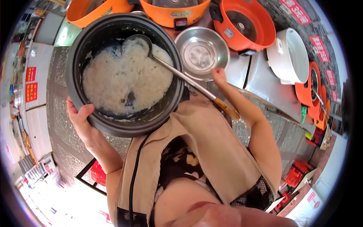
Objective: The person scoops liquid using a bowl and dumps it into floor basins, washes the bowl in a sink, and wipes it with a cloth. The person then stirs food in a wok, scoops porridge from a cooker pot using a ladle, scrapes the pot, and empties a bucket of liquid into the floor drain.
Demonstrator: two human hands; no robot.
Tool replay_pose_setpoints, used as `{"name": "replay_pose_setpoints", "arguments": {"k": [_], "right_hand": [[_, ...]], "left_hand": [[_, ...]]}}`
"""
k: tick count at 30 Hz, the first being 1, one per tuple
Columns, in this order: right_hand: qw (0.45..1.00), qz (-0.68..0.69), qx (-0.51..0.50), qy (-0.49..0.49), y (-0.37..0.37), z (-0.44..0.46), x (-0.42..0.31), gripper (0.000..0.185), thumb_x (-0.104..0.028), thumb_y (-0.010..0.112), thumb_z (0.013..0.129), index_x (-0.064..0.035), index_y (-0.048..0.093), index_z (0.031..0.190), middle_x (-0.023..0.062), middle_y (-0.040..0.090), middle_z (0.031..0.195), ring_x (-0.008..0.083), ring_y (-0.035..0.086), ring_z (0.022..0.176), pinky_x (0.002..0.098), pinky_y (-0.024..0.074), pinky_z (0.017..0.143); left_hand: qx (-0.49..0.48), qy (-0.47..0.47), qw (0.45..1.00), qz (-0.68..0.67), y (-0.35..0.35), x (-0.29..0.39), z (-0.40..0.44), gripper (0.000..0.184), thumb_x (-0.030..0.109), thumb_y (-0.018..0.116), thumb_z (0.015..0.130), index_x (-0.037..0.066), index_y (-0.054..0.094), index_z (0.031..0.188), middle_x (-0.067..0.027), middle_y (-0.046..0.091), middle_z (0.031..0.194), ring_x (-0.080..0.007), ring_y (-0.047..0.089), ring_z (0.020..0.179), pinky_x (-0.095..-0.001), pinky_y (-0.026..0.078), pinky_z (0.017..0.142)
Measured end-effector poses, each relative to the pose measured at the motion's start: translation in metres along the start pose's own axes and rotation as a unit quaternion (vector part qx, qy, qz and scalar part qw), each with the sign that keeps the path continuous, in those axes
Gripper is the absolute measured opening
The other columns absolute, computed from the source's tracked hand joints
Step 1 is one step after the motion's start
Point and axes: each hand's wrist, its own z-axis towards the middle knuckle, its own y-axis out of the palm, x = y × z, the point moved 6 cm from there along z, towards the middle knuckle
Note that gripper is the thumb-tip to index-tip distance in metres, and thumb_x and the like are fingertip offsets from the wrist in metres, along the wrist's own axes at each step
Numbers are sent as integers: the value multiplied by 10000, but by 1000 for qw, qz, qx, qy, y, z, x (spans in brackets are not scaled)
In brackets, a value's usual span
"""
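My left hand (pixel 80 115) grips the rim of a dark inner cooking pot (pixel 128 130), thumb over the edge and fingers underneath. Pale, thick rice porridge (pixel 113 81) fills much of the pot. A steel ladle (pixel 177 72) rests in it; its bowl sits in the porridge and its wooden handle sticks out past the rim toward my right arm. My right hand (pixel 219 76) is closed at the near rim of a shallow stainless steel basin (pixel 183 47), which holds no food that I can see. The pot is held up close to my body, beside the basin.
Orange cooker bodies (pixel 172 16) line the back of the steel counter, with a red-orange cooker (pixel 244 24) at the right. A white pot (pixel 289 56) stands beyond it. More orange cookers (pixel 315 89) are farther right. Tiled floor (pixel 62 132) shows at the left.
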Motion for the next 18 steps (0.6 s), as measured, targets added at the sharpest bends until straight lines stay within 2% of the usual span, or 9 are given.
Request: {"name": "replay_pose_setpoints", "arguments": {"k": [3, 5, 6, 10, 12, 13, 14, 15, 18], "right_hand": [[991, 26, -54, -118, -3, -3, -35, 374, -385, 584, 820, -23, 506, 874, 68, 565, 729, 142, 544, 659, 276, 454, 565], [959, 144, -243, -23, 22, -29, -71, 337, -347, 569, 839, -16, 511, 878, 64, 571, 747, 133, 541, 671, 269, 452, 574], [952, 143, -270, -12, 36, -33, -80, 310, -328, 550, 856, -21, 521, 895, 60, 578, 759, 131, 549, 674, 261, 450, 575], [810, 202, -526, 163, 90, -54, -105, 542, -512, 477, 848, -43, 490, 1121, 107, 603, 965, 215, 575, 849, 302, 467, 757], [856, 142, -464, 181, 106, -52, -121, 733, -550, 462, 832, 1, 345, 1300, 104, 523, 1182, 212, 501, 1066, 345, 435, 860], [831, 154, -501, 184, 127, -41, -121, 757, -564, 447, 830, 3, 325, 1317, 90, 494, 1238, 206, 461, 1126, 336, 387, 928], [821, 163, -527, 149, 137, -48, -144, 728, -561, 427, 840, -5, 350, 1303, 84, 478, 1267, 203, 456, 1140, 300, 352, 962], [858, 114, -489, 106, 136, -55, -164, 706, -559, 402, 851, -5, 374, 1288, 84, 479, 1268, 205, 468, 1129, 288, 348, 965], [807, 119, -575, 66, 192, -35, -163, 678, -545, 386, 863, 0, 401, 1267, 105, 490, 1249, 222, 486, 1111, 305, 359, 961]], "left_hand": [[44, 11, 999, 9, 15, 1, -7, 450, -82, 473, 574, -14, 479, 1018, -88, 566, 886, -172, 555, 763, -249, 463, 725], [61, 7, 998, 24, 24, 6, -12, 420, -75, 477, 573, 0, 493, 986, -55, 556, 838, -132, 534, 725, -216, 439, 684], [75, -2, 997, 23, 20, 3, -11, 414, -89, 482, 576, 3, 494, 979, -53, 559, 838, -129, 537, 715, -216, 443, 665], [120, -40, 992, -16, 18, -4, -10, 402, -132, 507, 582, 12, 501, 958, -52, 569, 832, -122, 547, 697, -222, 455, 617], [136, -61, 989, -10, 19, -5, -3, 390, -130, 517, 584, 10, 508, 948, -46, 563, 820, -117, 544, 700, -226, 453, 614], [146, -59, 988, -2, 15, -8, 3, 379, -122, 522, 587, 8, 511, 942, -40, 556, 812, -114, 538, 697, -226, 449, 609], [145, -60, 988, 1, 11, -12, 9, 406, -111, 528, 582, 16, 513, 967, -31, 558, 817, -103, 532, 685, -218, 443, 592], [149, -62, 987, 3, 4, -23, 7, 434, -100, 534, 577, 23, 515, 992, -22, 559, 822, -93, 525, 673, -209, 437, 574], [169, -55, 984, 21, -24, -39, 8, 415, -74, 563, 584, -25, 521, 993, -46, 538, 868, -125, 522, 761, -241, 441, 669]]}}
